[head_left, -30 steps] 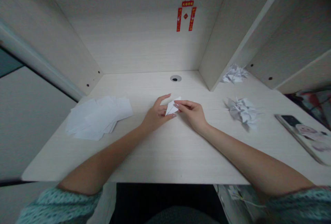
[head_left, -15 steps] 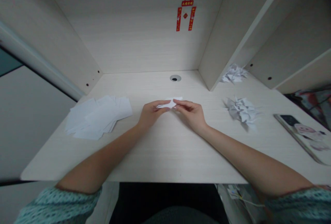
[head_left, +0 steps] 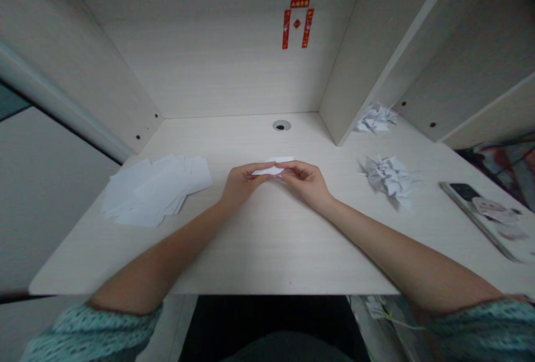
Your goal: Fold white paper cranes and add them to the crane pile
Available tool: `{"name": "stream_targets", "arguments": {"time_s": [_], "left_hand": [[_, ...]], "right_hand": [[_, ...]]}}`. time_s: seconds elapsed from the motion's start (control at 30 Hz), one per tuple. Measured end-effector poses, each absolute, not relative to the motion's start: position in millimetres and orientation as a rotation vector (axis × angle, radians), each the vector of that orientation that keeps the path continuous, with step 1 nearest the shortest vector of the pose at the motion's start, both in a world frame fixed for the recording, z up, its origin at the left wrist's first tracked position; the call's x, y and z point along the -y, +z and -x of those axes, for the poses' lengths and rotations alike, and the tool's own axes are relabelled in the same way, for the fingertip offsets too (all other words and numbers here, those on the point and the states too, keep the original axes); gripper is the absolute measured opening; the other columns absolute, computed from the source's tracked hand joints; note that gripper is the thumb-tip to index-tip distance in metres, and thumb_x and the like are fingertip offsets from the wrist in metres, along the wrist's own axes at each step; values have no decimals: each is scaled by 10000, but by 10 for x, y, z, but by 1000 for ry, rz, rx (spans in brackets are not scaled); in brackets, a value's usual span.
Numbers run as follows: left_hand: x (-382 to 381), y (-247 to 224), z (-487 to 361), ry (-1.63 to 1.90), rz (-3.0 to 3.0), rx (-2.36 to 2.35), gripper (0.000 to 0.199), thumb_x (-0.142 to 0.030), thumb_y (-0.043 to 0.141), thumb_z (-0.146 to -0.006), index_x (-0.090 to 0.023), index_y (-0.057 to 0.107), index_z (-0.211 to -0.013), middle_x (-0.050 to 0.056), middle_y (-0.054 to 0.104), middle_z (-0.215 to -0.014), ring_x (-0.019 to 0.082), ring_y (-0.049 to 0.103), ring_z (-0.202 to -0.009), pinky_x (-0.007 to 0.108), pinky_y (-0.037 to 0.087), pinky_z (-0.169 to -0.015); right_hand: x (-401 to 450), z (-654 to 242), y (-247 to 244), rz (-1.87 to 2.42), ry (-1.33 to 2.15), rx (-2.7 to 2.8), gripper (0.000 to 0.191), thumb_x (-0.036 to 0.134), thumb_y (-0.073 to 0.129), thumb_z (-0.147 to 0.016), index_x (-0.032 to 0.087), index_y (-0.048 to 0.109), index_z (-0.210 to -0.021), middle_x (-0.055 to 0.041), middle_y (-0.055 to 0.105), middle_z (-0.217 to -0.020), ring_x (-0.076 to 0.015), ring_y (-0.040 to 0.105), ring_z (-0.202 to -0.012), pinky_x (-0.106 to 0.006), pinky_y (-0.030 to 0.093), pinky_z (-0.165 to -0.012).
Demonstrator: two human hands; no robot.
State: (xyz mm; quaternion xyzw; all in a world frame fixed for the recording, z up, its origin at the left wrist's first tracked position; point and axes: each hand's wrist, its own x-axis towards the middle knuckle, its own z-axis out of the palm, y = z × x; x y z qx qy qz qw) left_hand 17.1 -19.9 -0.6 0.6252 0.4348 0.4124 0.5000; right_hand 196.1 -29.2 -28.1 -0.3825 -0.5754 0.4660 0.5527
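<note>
One paper (head_left: 266, 171), apparently folded, is pinched by both the left hand (head_left: 241, 184) and right hand (head_left: 308, 182), fingertips nearly touching, over the middle of the desk (head_left: 251, 256). Sheets (head_left: 156, 189) are spread at left; a crumpled pile (head_left: 390, 176) is seen at right, near a phone (head_left: 487, 220).

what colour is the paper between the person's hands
The folded paper is plain white, seen best in the current head view.

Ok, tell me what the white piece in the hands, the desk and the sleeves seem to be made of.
White piece: probably paper, matte, by its thin, straight edges.
Desk: probably wood-look laminate, low-sheen, given the pale, even streaks; real wood is possible.
Sleeves: knitted yarn, dull, by the bumpy, open stitches; fibre unclear.
</note>
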Motion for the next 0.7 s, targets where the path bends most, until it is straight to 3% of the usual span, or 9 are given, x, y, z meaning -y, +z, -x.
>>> {"name": "stream_targets", "arguments": {"time_s": [0.4,0.7], "left_hand": [[166,-56,-163,989,-1560,-1038,383,-329,719,-711,-207,690,-1072,51,688,-1112,230,634,-1057,343,463,-967],[233,6,-189,971,-1476,-1058,466,-327,739,-685,-201,666,-1128,52,748,-894,216,698,-853,317,538,-808]], "right_hand": [[295,-1960,-271,855,1184,1385,237,352,712,-727,228,703,-929,-25,712,-833,-140,640,-746,-281,486,-724],[301,-1984,-261,927,1085,1423,222,378,700,-733,217,734,-881,-51,741,-906,-180,673,-828,-332,510,-802]]}}
